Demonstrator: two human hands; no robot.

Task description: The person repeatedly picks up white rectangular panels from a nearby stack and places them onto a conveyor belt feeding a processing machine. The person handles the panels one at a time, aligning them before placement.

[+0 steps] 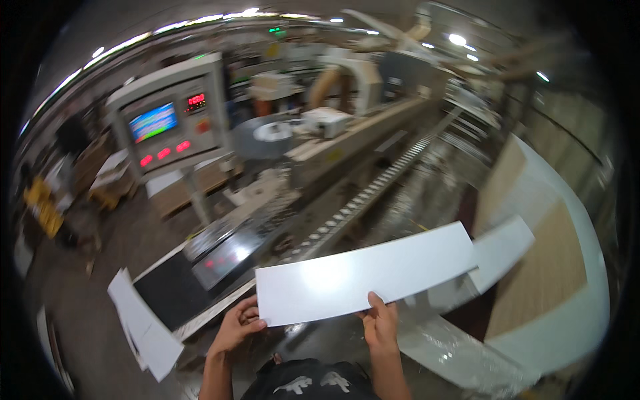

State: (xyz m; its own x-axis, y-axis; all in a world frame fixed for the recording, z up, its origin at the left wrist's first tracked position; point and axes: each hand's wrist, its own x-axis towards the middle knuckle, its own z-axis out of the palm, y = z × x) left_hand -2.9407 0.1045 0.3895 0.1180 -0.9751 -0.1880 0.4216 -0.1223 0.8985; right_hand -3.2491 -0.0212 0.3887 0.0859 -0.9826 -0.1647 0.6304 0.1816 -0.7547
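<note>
A long white panel (pixel 363 275) with a glossy face is held up in front of my body, tilted so its right end sits higher. My left hand (pixel 239 325) pinches its lower left corner, thumb on the near side. Further right, my right hand (pixel 379 325) grips the lower edge, its thumb lying on the face and the fingers hidden beneath. Just behind the panel's right end lies another white panel (pixel 505 250), partly covered by it. Beyond my left hand is the machine's dark flat bed (pixel 171 293).
A control box (pixel 170 117) with a lit screen stands at the left on a post. A long machine with a roller track (pixel 373 193) runs toward the far right. White panels (pixel 143 327) lie left of the bed. Large wood-grain boards (pixel 543 287) stand right. A person in yellow (pixel 45 207) is far left.
</note>
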